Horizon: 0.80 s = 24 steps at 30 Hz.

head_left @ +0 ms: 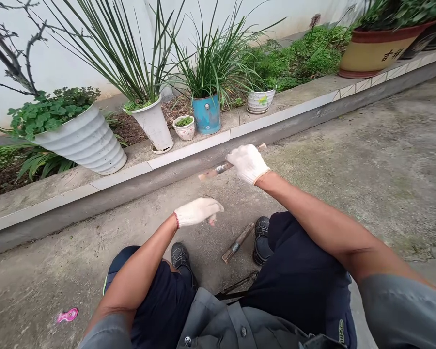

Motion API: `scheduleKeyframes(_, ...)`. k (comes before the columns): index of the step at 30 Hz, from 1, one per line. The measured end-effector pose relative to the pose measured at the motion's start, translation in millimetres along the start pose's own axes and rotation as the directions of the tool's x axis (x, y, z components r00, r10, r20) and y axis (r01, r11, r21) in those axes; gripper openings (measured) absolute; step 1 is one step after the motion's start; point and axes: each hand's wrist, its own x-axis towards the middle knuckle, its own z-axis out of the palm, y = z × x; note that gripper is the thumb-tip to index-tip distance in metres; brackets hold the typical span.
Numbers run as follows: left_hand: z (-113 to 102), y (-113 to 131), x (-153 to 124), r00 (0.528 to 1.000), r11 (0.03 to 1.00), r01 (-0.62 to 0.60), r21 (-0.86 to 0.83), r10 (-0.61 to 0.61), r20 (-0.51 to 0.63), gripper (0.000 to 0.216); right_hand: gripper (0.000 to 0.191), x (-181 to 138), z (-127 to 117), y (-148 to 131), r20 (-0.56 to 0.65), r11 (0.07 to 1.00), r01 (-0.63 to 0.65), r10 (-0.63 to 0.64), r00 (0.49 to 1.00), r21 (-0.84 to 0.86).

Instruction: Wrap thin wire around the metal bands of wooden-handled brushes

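My right hand (249,164), in a white knit glove, is wrapped around a wooden stick (211,173) held above the concrete near the kerb. Silvery wire is wound around the stick just left of the glove, and its far end shows beyond my knuckles. My left hand (198,212), also gloved, hovers lower and to the left, apart from the stick. Its fingers are loosely bent and a pinkish tip shows below them; I see nothing held. A second wooden stick (239,242), with a similar wire-wound band, lies on the ground beside my right shoe (262,240).
A tiled kerb (189,151) runs across in front, bearing a ribbed white pot (83,140), a tall white pot (154,126), a blue pot (207,115) and other planters. A pink object (68,315) lies on the concrete at lower left. My left shoe (181,257) stands between the hands and my body.
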Motion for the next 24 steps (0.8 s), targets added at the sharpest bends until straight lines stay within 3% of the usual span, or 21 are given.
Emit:
scheduleKeyframes(2,-17,-3,-5,0.993,0.997,0.055,0.045,-0.051,-0.104,0.042,0.019,0,6,-1,0.097,0.994,0.016,-0.005,0.995,-0.112)
scheduleKeyframes(4,-34,-4,-10,0.967,0.992,0.083,0.092,-0.058,-0.247,0.043,0.012,-4,10,-5,0.236,0.979,0.134,-0.095,0.967,-0.155)
scheduleKeyframes(7,-50,-4,-13,0.919,0.969,0.12,0.218,-0.025,-0.393,0.044,0.013,-16,10,-11,0.361,0.903,0.423,-0.421,0.832,0.079)
scheduleKeyframes(9,-48,-4,-11,0.916,0.961,0.123,0.249,-0.013,-0.4,0.043,0.017,-23,5,-14,0.319,0.834,0.463,-0.545,0.775,0.299)
scheduleKeyframes(11,-38,-4,-7,0.939,0.976,0.091,0.198,-0.018,-0.344,0.041,0.013,-25,0,-15,0.246,0.826,0.378,-0.504,0.828,0.419)
scheduleKeyframes(13,-22,-4,-2,0.97,0.994,0.028,0.106,-0.001,-0.243,0.043,0.018,-22,-4,-16,0.167,0.866,0.252,-0.351,0.921,0.433)
scheduleKeyframes(15,-5,-3,0,0.992,0.998,-0.056,0.031,0.059,-0.108,0.046,0.022,-14,-5,-14,0.081,0.924,0.14,-0.18,0.98,0.357)
scheduleKeyframes(18,4,0,1,0.996,0.996,-0.087,0.0,0.087,-0.002,0.043,0.023,-2,0,-8,0.039,0.993,0.056,-0.06,0.997,0.102)
scheduleKeyframes(21,-9,-1,-2,0.994,0.995,0.026,0.098,-0.015,-0.107,0.037,0.02,0,9,-6,0.171,0.98,0.076,-0.043,0.984,-0.186)
scheduleKeyframes(24,-31,-8,-3,0.957,0.961,0.104,0.256,-0.026,-0.29,0.036,0.014,-7,14,-7,0.339,0.925,0.274,-0.177,0.924,-0.264)
